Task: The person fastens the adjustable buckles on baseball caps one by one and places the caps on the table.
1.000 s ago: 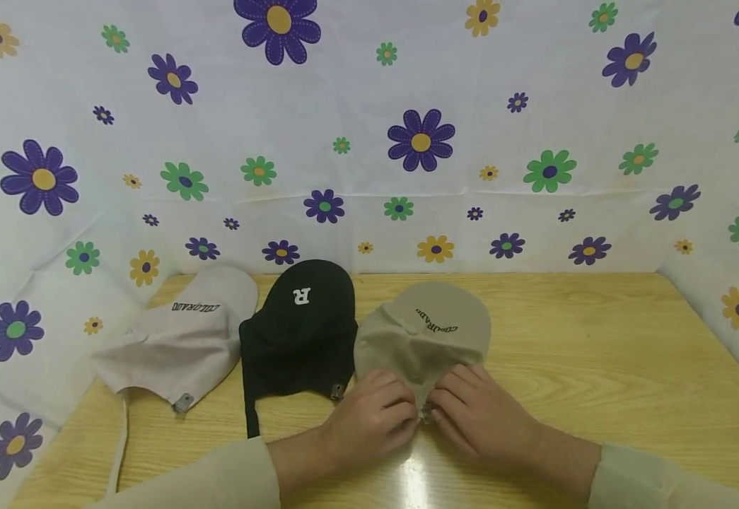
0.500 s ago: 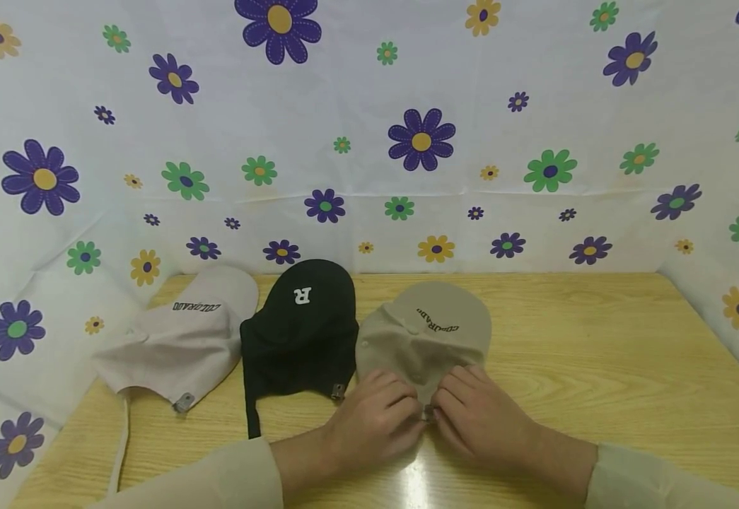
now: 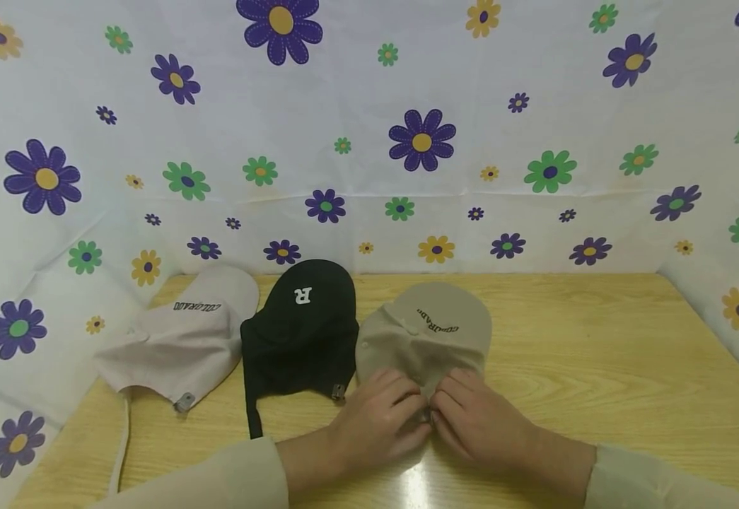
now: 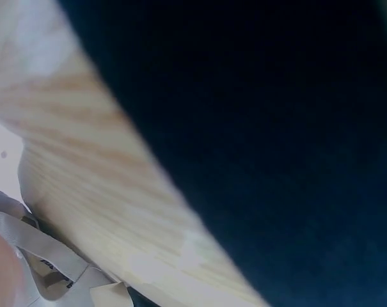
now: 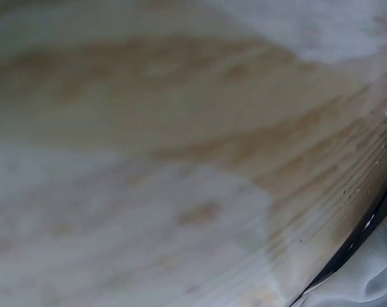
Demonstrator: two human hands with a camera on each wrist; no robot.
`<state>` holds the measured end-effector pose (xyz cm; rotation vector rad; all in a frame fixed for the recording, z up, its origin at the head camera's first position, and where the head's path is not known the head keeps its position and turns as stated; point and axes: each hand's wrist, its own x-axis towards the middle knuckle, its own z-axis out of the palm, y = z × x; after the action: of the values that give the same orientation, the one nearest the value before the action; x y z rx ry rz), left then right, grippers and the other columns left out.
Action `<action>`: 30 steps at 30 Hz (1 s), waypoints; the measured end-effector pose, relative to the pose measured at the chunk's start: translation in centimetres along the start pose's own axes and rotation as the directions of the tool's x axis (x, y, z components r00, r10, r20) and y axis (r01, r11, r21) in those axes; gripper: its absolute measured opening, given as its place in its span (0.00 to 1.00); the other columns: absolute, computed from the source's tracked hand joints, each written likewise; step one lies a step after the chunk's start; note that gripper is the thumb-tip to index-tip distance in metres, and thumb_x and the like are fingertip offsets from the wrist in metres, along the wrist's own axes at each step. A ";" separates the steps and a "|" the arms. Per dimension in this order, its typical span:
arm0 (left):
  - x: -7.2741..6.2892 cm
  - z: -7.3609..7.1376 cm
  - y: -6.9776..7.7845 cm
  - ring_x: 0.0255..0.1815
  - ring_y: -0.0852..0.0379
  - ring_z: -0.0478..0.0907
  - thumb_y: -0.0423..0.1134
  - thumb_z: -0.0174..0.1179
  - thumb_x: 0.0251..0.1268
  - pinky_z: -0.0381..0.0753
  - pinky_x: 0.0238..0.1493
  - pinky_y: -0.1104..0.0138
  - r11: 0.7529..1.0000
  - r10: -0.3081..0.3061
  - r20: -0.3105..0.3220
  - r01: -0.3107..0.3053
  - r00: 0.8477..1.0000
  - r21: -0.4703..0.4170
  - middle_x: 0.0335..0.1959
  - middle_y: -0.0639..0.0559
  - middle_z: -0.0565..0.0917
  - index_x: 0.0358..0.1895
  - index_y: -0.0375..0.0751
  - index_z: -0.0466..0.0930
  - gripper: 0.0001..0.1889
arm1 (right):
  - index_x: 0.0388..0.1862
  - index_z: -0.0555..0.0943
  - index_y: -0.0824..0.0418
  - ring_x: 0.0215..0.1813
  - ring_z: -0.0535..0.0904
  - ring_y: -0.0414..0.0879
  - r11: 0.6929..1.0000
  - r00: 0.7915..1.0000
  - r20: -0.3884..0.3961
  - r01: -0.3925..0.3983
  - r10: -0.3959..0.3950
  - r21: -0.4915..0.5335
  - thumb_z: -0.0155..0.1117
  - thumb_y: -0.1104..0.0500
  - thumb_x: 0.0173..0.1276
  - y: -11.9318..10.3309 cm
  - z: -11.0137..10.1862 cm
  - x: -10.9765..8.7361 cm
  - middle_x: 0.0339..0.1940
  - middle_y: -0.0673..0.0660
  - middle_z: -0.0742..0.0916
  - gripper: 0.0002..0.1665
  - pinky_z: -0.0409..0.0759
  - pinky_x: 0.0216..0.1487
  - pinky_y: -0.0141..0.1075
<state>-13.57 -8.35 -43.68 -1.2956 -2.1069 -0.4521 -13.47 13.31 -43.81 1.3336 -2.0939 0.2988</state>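
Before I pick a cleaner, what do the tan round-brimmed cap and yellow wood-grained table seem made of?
Tan round-brimmed cap: matte fabric, perhaps cotton; soft creases show. Yellow wood-grained table: wood or laminate, glossy; grain and a bright reflection show.

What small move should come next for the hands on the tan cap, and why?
Perhaps ease the strap of the tan cap loose: the left hand and right hand pinch its near edge, fingertips close together, while the neighbouring black cap and pale cap lie with straps undone.
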 end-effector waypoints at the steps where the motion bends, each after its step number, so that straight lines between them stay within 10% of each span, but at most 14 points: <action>1: 0.0 0.0 0.0 0.40 0.60 0.76 0.46 0.70 0.54 0.76 0.47 0.68 1.000 0.005 -0.001 -0.005 1.000 -0.001 0.36 0.57 0.80 0.34 0.45 0.84 0.10 | 0.35 0.77 0.58 0.40 0.72 0.44 1.000 1.000 -0.003 0.006 -0.006 0.004 0.39 0.56 0.77 0.0 0.0 0.0 0.35 0.49 0.78 0.17 0.71 0.48 0.37; 30: 0.0 0.1 -0.4 0.36 0.62 0.76 0.41 0.70 0.46 0.76 0.44 0.70 1.000 0.016 -0.013 -0.016 1.000 -0.024 0.30 0.60 0.80 0.27 0.46 0.81 0.07 | 0.32 0.76 0.56 0.36 0.72 0.44 0.999 1.000 0.017 0.004 -0.004 -0.034 0.42 0.55 0.73 0.3 0.1 -0.2 0.31 0.48 0.77 0.16 0.72 0.43 0.36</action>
<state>-13.96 -8.46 -43.72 -1.3185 -2.0850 -0.4791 -13.72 13.52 -43.96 1.3246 -2.1008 0.2506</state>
